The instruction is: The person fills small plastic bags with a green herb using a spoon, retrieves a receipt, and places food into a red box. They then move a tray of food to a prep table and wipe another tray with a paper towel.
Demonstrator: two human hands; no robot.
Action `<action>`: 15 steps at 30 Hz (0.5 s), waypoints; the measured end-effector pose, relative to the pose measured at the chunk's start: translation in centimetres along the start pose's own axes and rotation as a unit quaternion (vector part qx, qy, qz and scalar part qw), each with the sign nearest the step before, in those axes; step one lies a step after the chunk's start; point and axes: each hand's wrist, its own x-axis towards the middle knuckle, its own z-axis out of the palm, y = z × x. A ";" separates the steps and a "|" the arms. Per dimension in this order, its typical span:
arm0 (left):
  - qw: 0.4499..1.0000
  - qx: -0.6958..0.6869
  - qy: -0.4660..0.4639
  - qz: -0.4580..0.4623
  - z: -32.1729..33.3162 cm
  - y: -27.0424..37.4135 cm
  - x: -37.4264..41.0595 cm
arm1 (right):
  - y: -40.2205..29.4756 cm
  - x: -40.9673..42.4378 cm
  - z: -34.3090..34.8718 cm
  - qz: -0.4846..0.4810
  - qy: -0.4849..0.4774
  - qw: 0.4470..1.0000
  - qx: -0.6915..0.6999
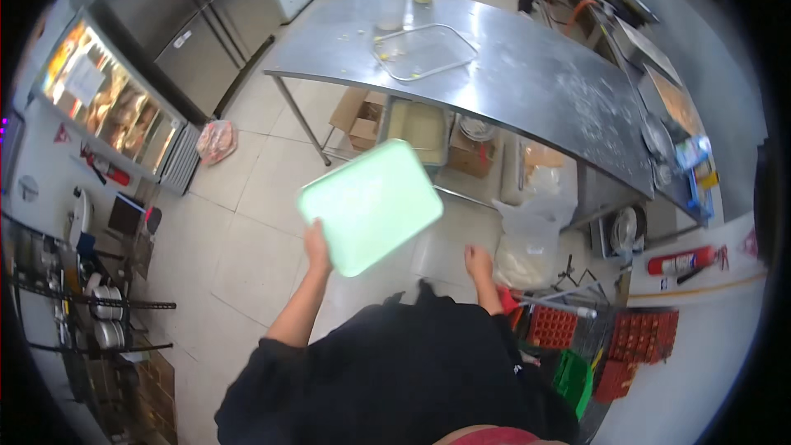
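Note:
My left hand (pixel 317 248) grips a pale green rectangular plastic tray (pixel 377 207) by its near left edge. The tray has rounded corners and hangs tilted above the tiled floor, well in front of my body. Faint marks show on its surface, too blurred to make out. Over on the other side, my right hand (pixel 479 261) hangs with curled fingers, and no object shows in it. Close to that hand, a large clear plastic bag (pixel 530 253) with pale contents stands on the floor.
A steel table (pixel 507 68) spans the far side, bearing a wire-rimmed tray (pixel 426 52) and a clear plastic tub (pixel 386 6). Beneath it sit cardboard boxes and a bin (pixel 415 130). Red crates (pixel 642 337) are at right, a display fridge (pixel 108 99) at left. Another person stands far back.

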 end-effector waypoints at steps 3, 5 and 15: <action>0.966 -0.152 0.207 -0.031 0.6 -5.4 -17.2 | 6.7 6.3 -13.0 -0.266 0.109 0.958 -0.012; 0.928 -0.224 0.297 0.020 -8.2 -1.2 -13.3 | -5.0 14.9 -12.7 -0.360 0.205 0.909 -0.037; 0.606 -0.225 0.751 0.134 -32.1 -2.7 -29.3 | -17.2 38.1 -4.3 -0.418 0.271 0.799 -0.337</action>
